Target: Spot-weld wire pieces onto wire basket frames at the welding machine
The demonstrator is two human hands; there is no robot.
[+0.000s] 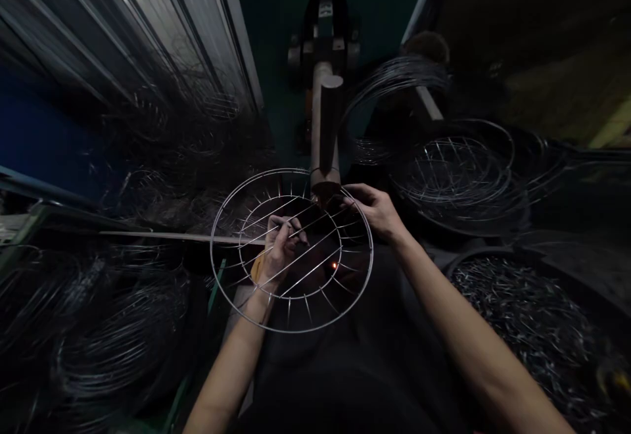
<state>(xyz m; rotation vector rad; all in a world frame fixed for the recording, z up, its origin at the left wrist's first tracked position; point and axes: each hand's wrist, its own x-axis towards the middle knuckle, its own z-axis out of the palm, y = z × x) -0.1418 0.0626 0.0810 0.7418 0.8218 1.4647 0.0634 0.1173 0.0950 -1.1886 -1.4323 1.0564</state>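
Head view: dim room [162,33], wire heaps [108,352] flanking the grate [310,271].

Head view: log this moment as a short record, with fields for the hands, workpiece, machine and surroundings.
Left hand: seen through the wires; grip unclear
Right hand: fingers at the outer rim, beside the machine; grip unclear
Workpiece: round wire rack, two rings joined by short spokes, straight wires across the inner ring
Machine: thick metal cylinder above the rack's far edge
Glow: small orange spot within the inner ring
Lower right: small metal pieces
Lighting: dim
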